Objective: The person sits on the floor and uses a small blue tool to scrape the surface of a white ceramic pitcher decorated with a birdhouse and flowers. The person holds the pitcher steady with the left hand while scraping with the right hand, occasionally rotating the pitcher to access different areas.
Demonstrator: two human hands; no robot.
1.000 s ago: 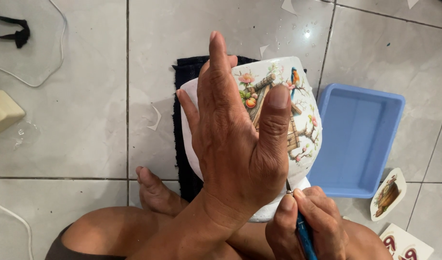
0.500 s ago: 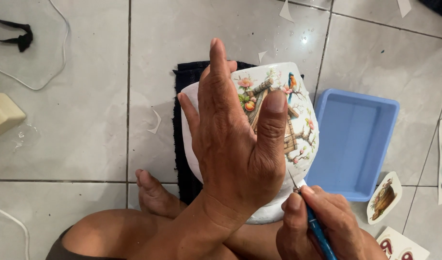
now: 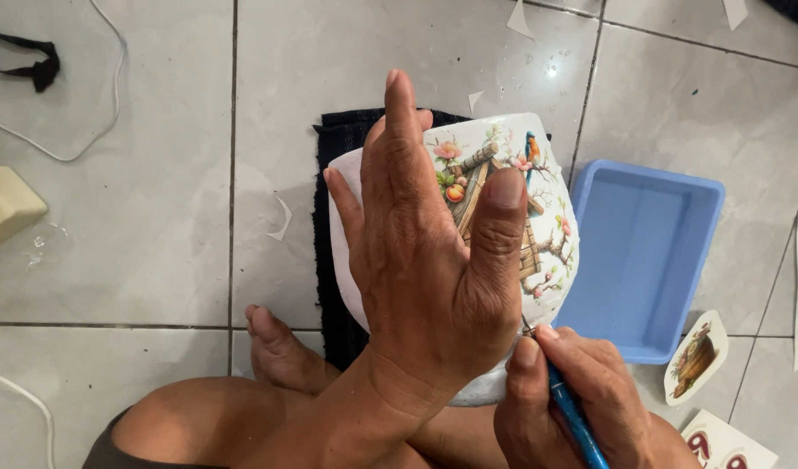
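pressing flat on the white pot (image 3: 551,260), left hand (image 3: 434,260); right hand (image 3: 573,408) gripping blue tool (image 3: 573,421).

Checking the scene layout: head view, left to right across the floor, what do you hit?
Black strap → beige block → left hand flat on the white decorated piece → blue tray → cut-out decal. The right hand, gripping a blue-handled tool, sits below the piece.

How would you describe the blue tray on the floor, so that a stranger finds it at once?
Start from the white pot with the bird picture, pressed by the left hand in the middle of the tiled floor. Just to its right lies the blue tray. It is the only blue rectangular container, unlike the flat paper cutouts nearby.
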